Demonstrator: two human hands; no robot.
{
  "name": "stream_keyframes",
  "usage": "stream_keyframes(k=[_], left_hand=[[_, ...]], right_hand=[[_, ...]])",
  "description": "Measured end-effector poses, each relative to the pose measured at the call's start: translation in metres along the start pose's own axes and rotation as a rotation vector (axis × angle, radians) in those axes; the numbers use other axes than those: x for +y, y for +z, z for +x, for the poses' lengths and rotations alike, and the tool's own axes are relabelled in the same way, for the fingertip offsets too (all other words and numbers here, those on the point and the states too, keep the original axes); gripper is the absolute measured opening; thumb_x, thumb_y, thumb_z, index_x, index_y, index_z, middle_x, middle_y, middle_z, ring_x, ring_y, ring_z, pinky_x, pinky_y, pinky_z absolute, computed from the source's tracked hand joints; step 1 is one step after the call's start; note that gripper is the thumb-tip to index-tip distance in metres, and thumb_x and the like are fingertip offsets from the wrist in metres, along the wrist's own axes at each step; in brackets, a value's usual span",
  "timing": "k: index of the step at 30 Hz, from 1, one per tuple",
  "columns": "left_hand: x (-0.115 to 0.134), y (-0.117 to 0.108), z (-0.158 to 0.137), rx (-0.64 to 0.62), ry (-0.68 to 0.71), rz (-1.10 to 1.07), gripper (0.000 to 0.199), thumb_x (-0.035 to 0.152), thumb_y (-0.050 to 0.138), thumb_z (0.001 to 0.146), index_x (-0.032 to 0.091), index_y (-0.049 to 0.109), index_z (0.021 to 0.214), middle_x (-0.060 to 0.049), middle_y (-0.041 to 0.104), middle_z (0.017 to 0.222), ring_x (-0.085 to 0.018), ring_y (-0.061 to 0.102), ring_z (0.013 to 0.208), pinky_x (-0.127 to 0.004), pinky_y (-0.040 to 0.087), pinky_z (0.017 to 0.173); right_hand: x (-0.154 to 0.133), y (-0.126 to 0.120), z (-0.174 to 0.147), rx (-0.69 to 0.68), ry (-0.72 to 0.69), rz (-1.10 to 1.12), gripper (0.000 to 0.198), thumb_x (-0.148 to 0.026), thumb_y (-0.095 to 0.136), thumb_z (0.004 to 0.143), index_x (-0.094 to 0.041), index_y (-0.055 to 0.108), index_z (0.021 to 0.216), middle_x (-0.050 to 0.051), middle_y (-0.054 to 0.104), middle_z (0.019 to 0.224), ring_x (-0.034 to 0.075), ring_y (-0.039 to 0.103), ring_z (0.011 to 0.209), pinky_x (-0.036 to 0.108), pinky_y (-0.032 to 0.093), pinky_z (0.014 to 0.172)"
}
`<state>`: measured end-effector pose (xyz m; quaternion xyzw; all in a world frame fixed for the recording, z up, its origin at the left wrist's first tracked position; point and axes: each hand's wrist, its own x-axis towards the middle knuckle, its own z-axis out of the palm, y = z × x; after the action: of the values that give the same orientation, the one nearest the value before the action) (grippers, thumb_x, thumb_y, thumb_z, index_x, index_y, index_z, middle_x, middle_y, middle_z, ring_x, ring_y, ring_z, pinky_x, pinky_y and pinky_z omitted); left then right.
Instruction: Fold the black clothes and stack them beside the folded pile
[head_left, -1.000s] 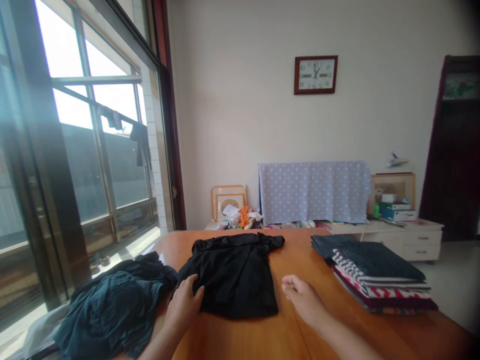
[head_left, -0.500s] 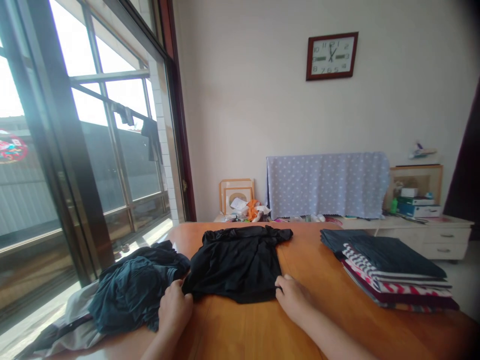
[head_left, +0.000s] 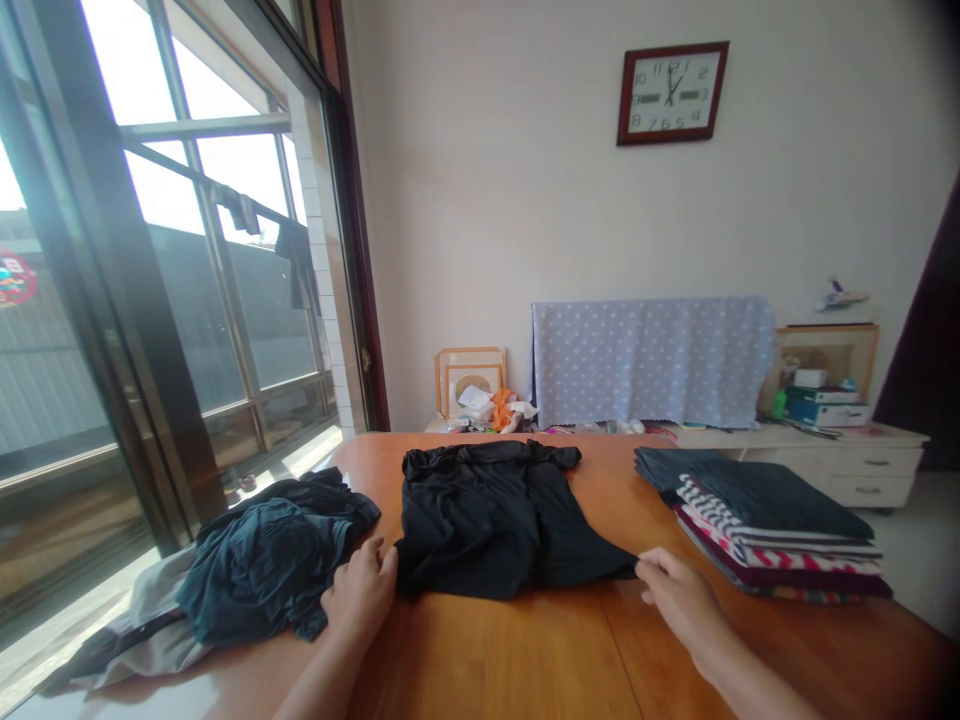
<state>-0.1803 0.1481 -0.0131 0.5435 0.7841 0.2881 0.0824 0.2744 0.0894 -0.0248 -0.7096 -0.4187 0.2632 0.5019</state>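
1. Black garment [head_left: 480, 530]: head view, spread on tabletop [head_left: 517, 660] between the fingers of left hand [head_left: 362, 588] and right hand [head_left: 681, 595].
2. Right fingers: grasping its near right corner, pulled outward.
3. Left fingers: at near left corner; grip cannot be determined.
4. Crumpled clothes [head_left: 262, 570]: just left of left fingers; folded stack [head_left: 780, 530]: right of right fingers.

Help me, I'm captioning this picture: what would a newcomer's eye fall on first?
Probably the black garment spread on the table, its near right corner pinched in the right hand, the left hand at its near left corner. Rumpled teal clothing on the left contrasts with a folded stack on the right. A brown-framed clock hangs high on the wall.
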Motion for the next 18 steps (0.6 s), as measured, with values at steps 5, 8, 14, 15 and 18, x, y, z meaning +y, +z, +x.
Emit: stream_keyframes(k=[5, 8, 14, 15, 18], left_hand=[[0.016, 0.0, 0.001, -0.075, -0.005, -0.35, 0.034, 0.036, 0.06, 0.073, 0.024, 0.072, 0.103, -0.007, 0.072, 0.094, -0.032, 0.066, 0.095, -0.048, 0.047, 0.085], [0.024, -0.014, -0.001, -0.073, -0.036, -0.62, 0.048, 0.035, 0.054, 0.077, 0.018, 0.066, 0.12, -0.004, 0.068, 0.08, -0.019, 0.063, 0.067, -0.032, 0.049, 0.064], [0.015, -0.046, -0.026, 0.002, -0.278, -1.21, 0.042, 0.023, 0.06, 0.068, 0.014, 0.069, 0.109, -0.008, 0.072, 0.091, -0.016, 0.067, 0.072, -0.03, 0.054, 0.069], [0.01, -0.045, -0.032, -0.041, -0.272, -1.18, 0.041, 0.019, 0.06, 0.067, 0.014, 0.069, 0.107, -0.01, 0.072, 0.095, -0.018, 0.069, 0.078, -0.03, 0.055, 0.072], [-0.004, -0.032, -0.05, -0.167, -0.184, -0.997, 0.039, 0.016, 0.064, 0.066, 0.014, 0.067, 0.105, -0.012, 0.073, 0.099, -0.022, 0.072, 0.092, -0.031, 0.056, 0.081]], right_hand=[[0.003, 0.003, -0.005, -0.1, 0.044, 0.228, 0.02, -0.038, 0.062, 0.063, -0.023, 0.057, 0.075, -0.002, 0.062, 0.064, 0.023, 0.072, 0.074, 0.023, 0.036, 0.048], [-0.002, -0.003, 0.002, -0.088, 0.111, 0.503, 0.028, -0.032, 0.069, 0.059, -0.023, 0.056, 0.081, -0.002, 0.063, 0.068, 0.023, 0.072, 0.076, 0.021, 0.039, 0.045], [0.004, -0.036, 0.01, 0.146, 0.095, 0.674, 0.041, -0.035, 0.076, 0.057, -0.023, 0.057, 0.092, -0.002, 0.066, 0.073, 0.019, 0.069, 0.068, 0.03, 0.058, 0.064], [0.006, -0.039, 0.007, 0.165, 0.099, 0.6, 0.044, -0.036, 0.076, 0.057, -0.022, 0.059, 0.095, -0.002, 0.066, 0.072, 0.018, 0.068, 0.065, 0.029, 0.056, 0.06], [0.012, -0.044, -0.006, 0.145, 0.059, 0.351, 0.048, -0.042, 0.071, 0.06, -0.021, 0.064, 0.104, -0.004, 0.062, 0.065, 0.015, 0.06, 0.051, 0.025, 0.045, 0.047]])
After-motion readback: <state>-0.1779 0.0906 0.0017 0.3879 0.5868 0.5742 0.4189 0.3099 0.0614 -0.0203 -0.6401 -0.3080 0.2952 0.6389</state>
